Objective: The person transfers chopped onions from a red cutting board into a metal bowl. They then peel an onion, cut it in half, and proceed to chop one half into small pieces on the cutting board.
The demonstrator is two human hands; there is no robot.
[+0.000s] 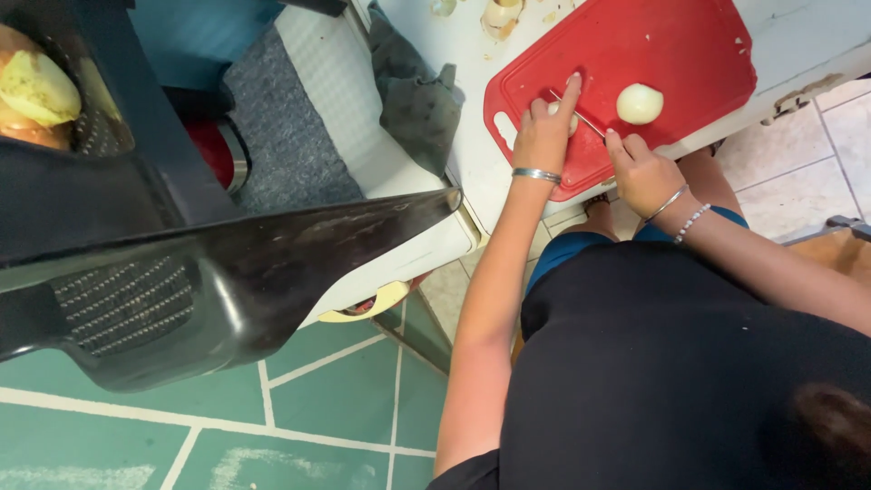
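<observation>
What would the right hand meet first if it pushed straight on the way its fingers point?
Most likely the peeled onion half on the red cutting board. The right hand holds a knife and points up-board toward it. Depth is hard to judge, so the hand may pass just beside it.

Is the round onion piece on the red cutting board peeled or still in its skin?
Peeled. The round onion piece shows a smooth, pale surface with no brown skin, lying on the red cutting board apart from both hands.

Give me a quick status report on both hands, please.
Left hand pins onion piece on red cutting board. Right hand grips knife. Peeled onion half beside blade.
</observation>
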